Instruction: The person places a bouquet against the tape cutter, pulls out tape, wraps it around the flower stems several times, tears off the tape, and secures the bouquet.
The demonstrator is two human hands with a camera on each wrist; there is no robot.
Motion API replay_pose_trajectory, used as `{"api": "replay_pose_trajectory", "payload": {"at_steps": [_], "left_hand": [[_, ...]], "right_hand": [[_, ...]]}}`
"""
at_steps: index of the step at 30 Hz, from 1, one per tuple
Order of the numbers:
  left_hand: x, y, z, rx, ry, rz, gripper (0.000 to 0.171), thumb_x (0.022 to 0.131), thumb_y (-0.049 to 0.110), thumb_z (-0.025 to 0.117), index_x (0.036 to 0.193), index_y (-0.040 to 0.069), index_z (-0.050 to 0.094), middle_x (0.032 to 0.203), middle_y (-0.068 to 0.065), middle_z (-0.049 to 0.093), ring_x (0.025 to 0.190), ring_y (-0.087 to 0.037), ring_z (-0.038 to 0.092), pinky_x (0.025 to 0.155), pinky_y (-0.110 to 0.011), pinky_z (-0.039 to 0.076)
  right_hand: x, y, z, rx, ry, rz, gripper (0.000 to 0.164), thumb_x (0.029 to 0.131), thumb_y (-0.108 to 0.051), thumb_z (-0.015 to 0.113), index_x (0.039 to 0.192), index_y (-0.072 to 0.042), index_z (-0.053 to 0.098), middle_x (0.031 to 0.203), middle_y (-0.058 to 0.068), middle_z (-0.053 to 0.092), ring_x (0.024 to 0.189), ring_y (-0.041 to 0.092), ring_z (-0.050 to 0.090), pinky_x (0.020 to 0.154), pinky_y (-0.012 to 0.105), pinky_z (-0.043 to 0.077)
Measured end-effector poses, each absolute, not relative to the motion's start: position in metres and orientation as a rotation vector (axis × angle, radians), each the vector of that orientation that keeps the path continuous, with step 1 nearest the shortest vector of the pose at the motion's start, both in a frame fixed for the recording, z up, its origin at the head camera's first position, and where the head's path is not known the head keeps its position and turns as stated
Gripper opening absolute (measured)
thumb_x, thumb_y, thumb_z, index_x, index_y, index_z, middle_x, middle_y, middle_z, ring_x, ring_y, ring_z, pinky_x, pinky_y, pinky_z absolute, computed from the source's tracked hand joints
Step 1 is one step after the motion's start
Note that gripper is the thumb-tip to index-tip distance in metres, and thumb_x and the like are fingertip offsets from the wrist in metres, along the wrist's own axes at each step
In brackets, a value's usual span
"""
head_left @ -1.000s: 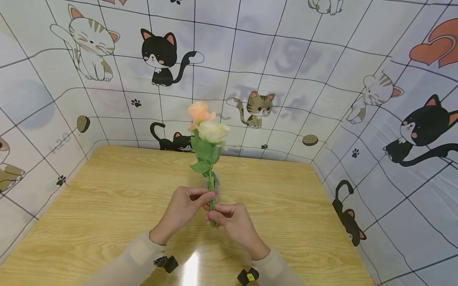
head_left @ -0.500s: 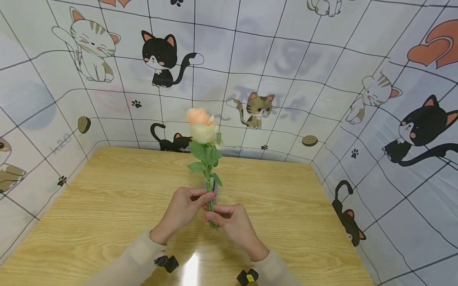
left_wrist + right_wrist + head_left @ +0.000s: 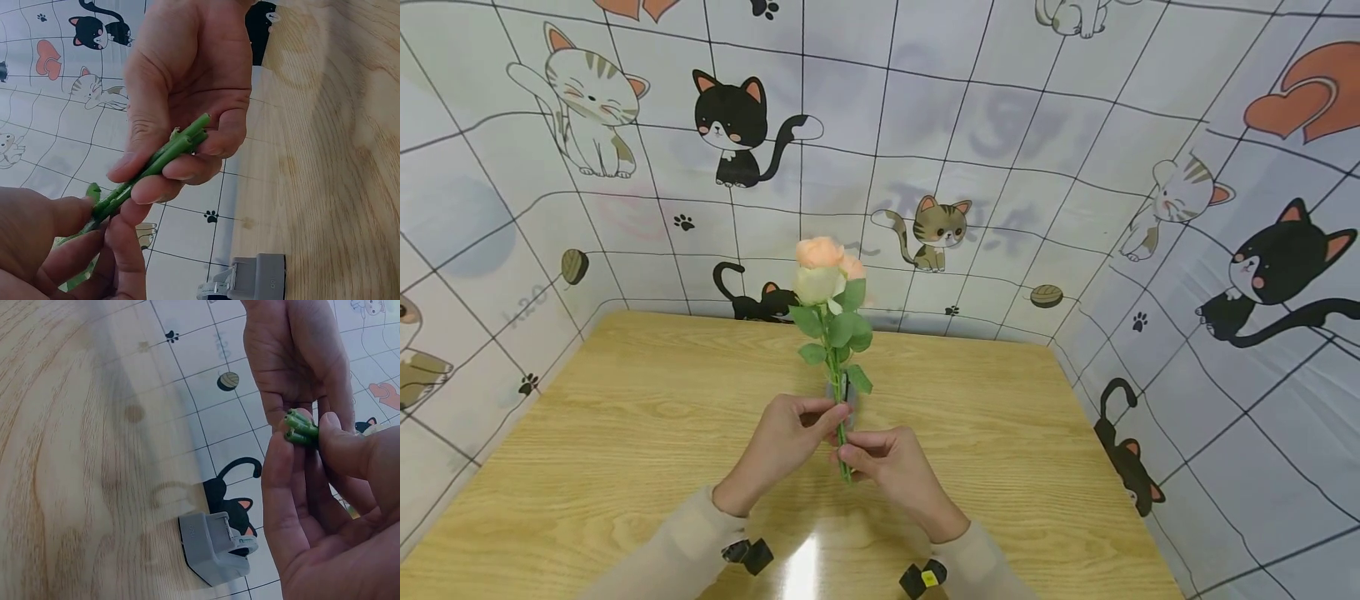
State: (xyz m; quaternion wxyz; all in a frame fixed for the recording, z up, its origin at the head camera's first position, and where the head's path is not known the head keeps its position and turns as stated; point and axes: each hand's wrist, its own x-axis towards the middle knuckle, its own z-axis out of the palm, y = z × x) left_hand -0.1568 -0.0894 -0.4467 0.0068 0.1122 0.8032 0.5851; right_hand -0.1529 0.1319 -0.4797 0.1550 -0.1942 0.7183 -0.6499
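A small bunch of roses, two peach blossoms [image 3: 820, 252] and a cream blossom [image 3: 817, 286] with green leaves, stands upright between my hands, above the table. My left hand [image 3: 793, 433] pinches the green stems [image 3: 172, 153] between thumb and fingers. Just below it, my right hand [image 3: 891, 467] pinches the same stems near their cut ends [image 3: 301, 428]. In both wrist views the ends stick out past the right fingers. Behind the stems a grey tape dispenser [image 3: 212, 547] stands on the table, mostly hidden in the head view.
The wooden table [image 3: 647, 400] reaches back to a fabric backdrop [image 3: 857, 108] with cat drawings and grid lines, which also closes off both sides. Dark wrist camera mounts [image 3: 748, 553] sit at both cuffs.
The bunch has turned in my fingers: the cream blossom has moved from the right to the left, and a second peach blossom shows at the right. Both hands stay about where they were.
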Motion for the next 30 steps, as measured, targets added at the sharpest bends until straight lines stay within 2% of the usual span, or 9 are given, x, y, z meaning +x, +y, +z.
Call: {"api": "replay_pose_trajectory", "payload": {"at_steps": [3,4,8,11,14,17,19,25,30], "left_hand": [[-0.1575,-0.0886,-0.4482,0.344,2.529,1.825,0.026,0.113,0.033,0.080,0.120,0.011,0.092,0.102,-0.010,0.091,0.089,-0.016,0.088,0.079,-0.023,0.065],[-0.1579,-0.0886,-0.4486,0.346,2.534,1.822,0.026,0.113,0.033,0.081,0.119,0.011,0.092,0.101,-0.010,0.091,0.088,-0.015,0.088,0.078,-0.023,0.065],[-0.1583,-0.0888,-0.4490,0.377,2.547,1.801,0.023,0.114,0.030,0.079,0.112,0.013,0.094,0.092,-0.006,0.089,0.074,-0.009,0.075,0.058,-0.021,0.047],[-0.1581,-0.0886,-0.4483,0.389,2.546,1.788,0.022,0.115,0.028,0.078,0.108,0.014,0.094,0.087,-0.006,0.087,0.065,-0.008,0.061,0.053,-0.023,0.032],[-0.1583,-0.0877,-0.4480,0.373,2.560,1.774,0.023,0.115,0.030,0.078,0.111,0.014,0.094,0.089,-0.004,0.088,0.070,-0.008,0.069,0.057,-0.022,0.043],[-0.1591,-0.0862,-0.4484,0.339,2.594,1.753,0.024,0.114,0.032,0.079,0.116,0.012,0.093,0.096,-0.003,0.090,0.091,-0.014,0.084,0.070,-0.025,0.060],[-0.1591,-0.0853,-0.4485,0.314,2.617,1.732,0.024,0.113,0.033,0.080,0.118,0.013,0.092,0.101,-0.002,0.090,0.100,-0.016,0.086,0.079,-0.028,0.065],[-0.1567,-0.0840,-0.4482,0.289,2.632,1.700,0.020,0.110,0.030,0.085,0.121,0.014,0.089,0.116,-0.003,0.090,0.107,-0.018,0.084,0.084,-0.032,0.067],[-0.1545,-0.0831,-0.4486,0.297,2.663,1.688,0.021,0.109,0.028,0.087,0.121,0.011,0.088,0.116,-0.004,0.089,0.106,-0.020,0.083,0.083,-0.034,0.066]], "right_hand": [[-0.1532,0.1311,-0.4805,-0.524,2.076,-1.875,0.033,0.113,-0.014,0.077,0.139,0.004,0.081,0.124,0.036,0.082,0.106,0.014,0.087,0.086,0.031,0.071],[-0.1533,0.1307,-0.4808,-0.511,2.078,-1.881,0.032,0.113,-0.014,0.078,0.139,0.004,0.081,0.124,0.035,0.083,0.106,0.014,0.087,0.086,0.031,0.072],[-0.1540,0.1281,-0.4824,-0.484,2.108,-1.892,0.031,0.111,-0.012,0.081,0.137,0.004,0.082,0.124,0.032,0.084,0.103,0.011,0.087,0.084,0.029,0.072],[-0.1538,0.1263,-0.4829,-0.472,2.130,-1.891,0.030,0.109,-0.011,0.082,0.135,0.004,0.083,0.124,0.030,0.085,0.099,0.007,0.085,0.082,0.027,0.071],[-0.1531,0.1254,-0.4822,-0.451,2.138,-1.895,0.028,0.109,-0.011,0.083,0.133,0.003,0.084,0.122,0.029,0.086,0.098,0.005,0.084,0.081,0.025,0.070],[-0.1525,0.1252,-0.4813,-0.433,2.147,-1.895,0.028,0.109,-0.013,0.083,0.133,0.003,0.085,0.121,0.027,0.086,0.100,0.006,0.084,0.082,0.024,0.069],[-0.1520,0.1252,-0.4804,-0.426,2.153,-1.893,0.028,0.110,-0.014,0.083,0.133,0.002,0.085,0.122,0.026,0.086,0.104,0.010,0.085,0.083,0.024,0.069],[-0.1522,0.1257,-0.4785,-0.370,2.177,-1.905,0.028,0.110,-0.017,0.082,0.135,-0.003,0.085,0.123,0.022,0.087,0.113,0.027,0.087,0.087,0.028,0.071],[-0.1528,0.1256,-0.4786,-0.348,2.175,-1.912,0.028,0.110,-0.015,0.083,0.135,-0.004,0.085,0.121,0.021,0.088,0.108,0.022,0.088,0.088,0.035,0.073]]}}
